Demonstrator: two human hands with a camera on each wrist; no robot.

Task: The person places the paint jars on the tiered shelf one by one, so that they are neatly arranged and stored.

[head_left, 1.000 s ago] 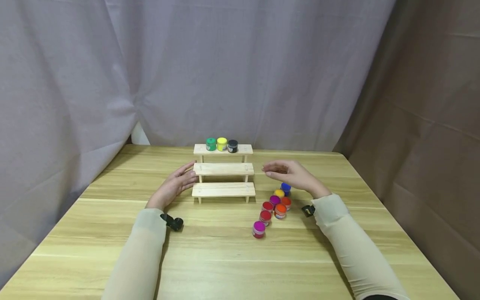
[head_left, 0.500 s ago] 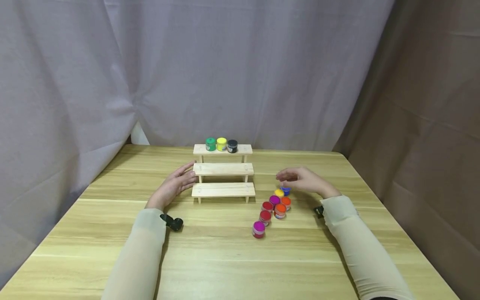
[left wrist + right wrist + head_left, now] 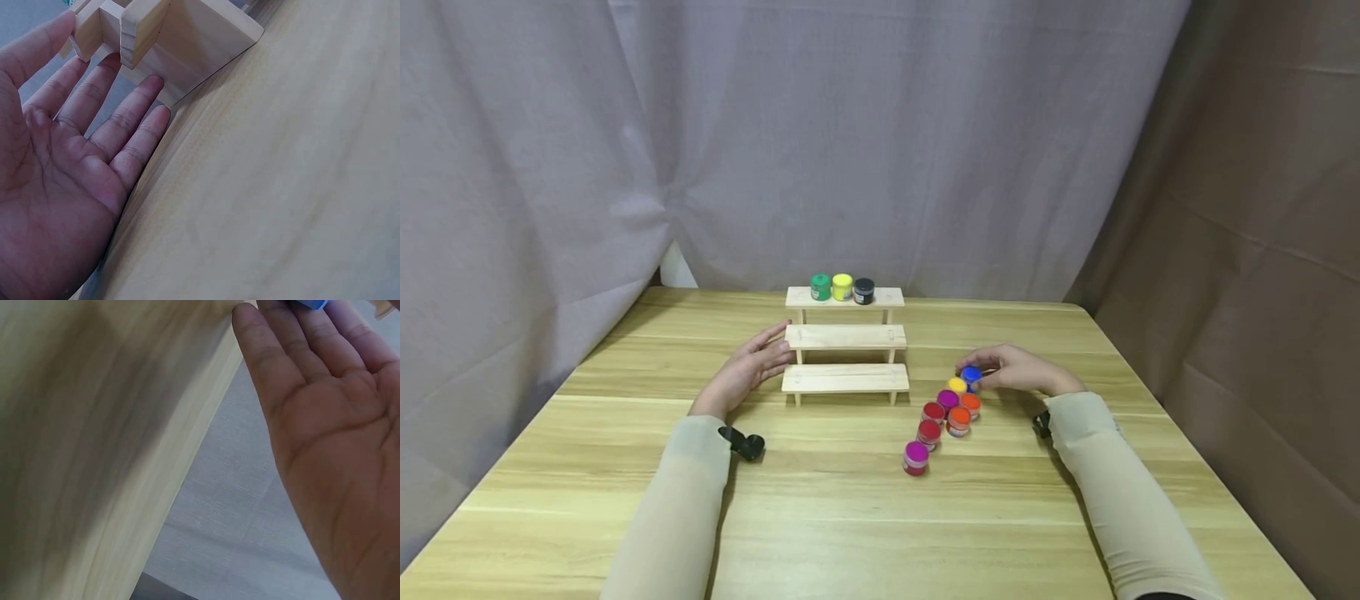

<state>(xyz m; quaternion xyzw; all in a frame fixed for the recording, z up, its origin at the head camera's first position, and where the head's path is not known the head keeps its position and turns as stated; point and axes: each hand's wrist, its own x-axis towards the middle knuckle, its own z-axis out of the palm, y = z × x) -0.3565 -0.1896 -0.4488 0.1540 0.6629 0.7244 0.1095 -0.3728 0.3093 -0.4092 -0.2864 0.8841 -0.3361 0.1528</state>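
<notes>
My left hand (image 3: 745,375) reaches to the left side of a three-step wooden rack (image 3: 844,379), its fingers extended. In the left wrist view the fingertips (image 3: 153,84) lie at the rack's wooden end pieces (image 3: 194,50), palm bare. My right hand (image 3: 1018,369) holds a blue paint jar (image 3: 972,375) between thumb and fingers, at the far end of a cluster of jars. Only a bit of the blue jar (image 3: 312,302) shows at the top of the right wrist view, against the fingers; the thumb is out of that frame.
Green (image 3: 821,287), yellow (image 3: 842,287) and black (image 3: 864,292) jars stand on the top step. Near the blue jar are an amber jar (image 3: 957,386), purple (image 3: 948,402), orange (image 3: 958,421), red (image 3: 928,433) and magenta (image 3: 915,458) ones. Grey curtains hang behind the table (image 3: 820,533).
My right hand has moved right and down from beside the rack to the blue jar, and its fingers have closed around it. The left hand keeps its place at the rack.
</notes>
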